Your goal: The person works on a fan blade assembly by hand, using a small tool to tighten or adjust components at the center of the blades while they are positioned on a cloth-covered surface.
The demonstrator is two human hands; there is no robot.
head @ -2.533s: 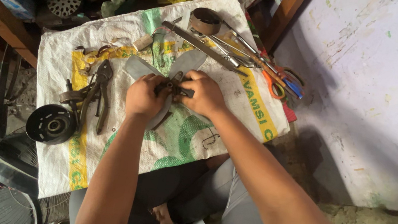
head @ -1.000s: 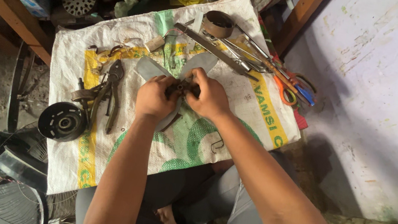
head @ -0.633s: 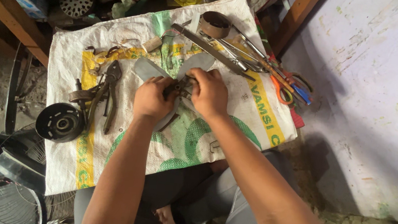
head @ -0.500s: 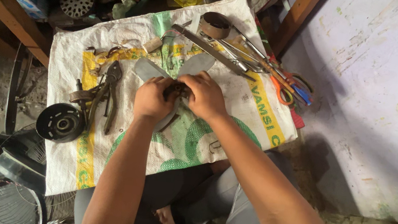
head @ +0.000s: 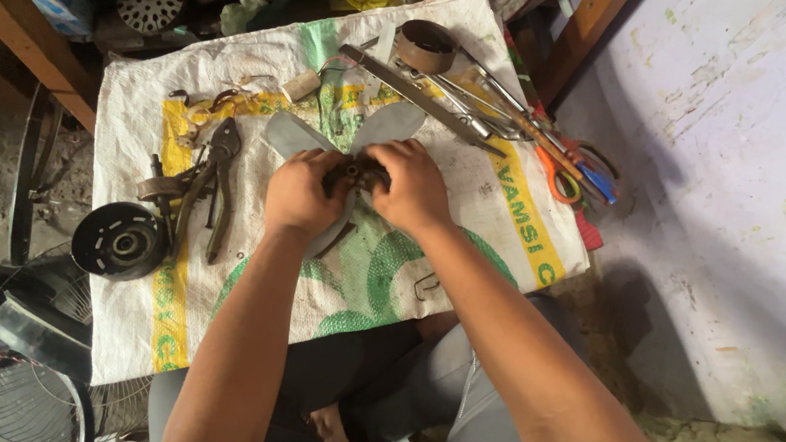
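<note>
Between the fingers of both hands sits a grey fan blade (head: 376,127), its dark hub gripped by the left hand (head: 301,195) and right hand (head: 412,185). Beneath the fingers lies a woven sack (head: 376,279); left of them pliers (head: 218,180), beyond them scissors (head: 558,176).

A white woven sack (head: 230,331) with green and yellow print is spread flat as the work surface. On it lie dark pliers (head: 218,180) at centre left, a black round motor cover (head: 121,240) at its left edge, a brown tape roll (head: 426,47) at the top, and orange-handled scissors (head: 558,176) upper right.
</note>
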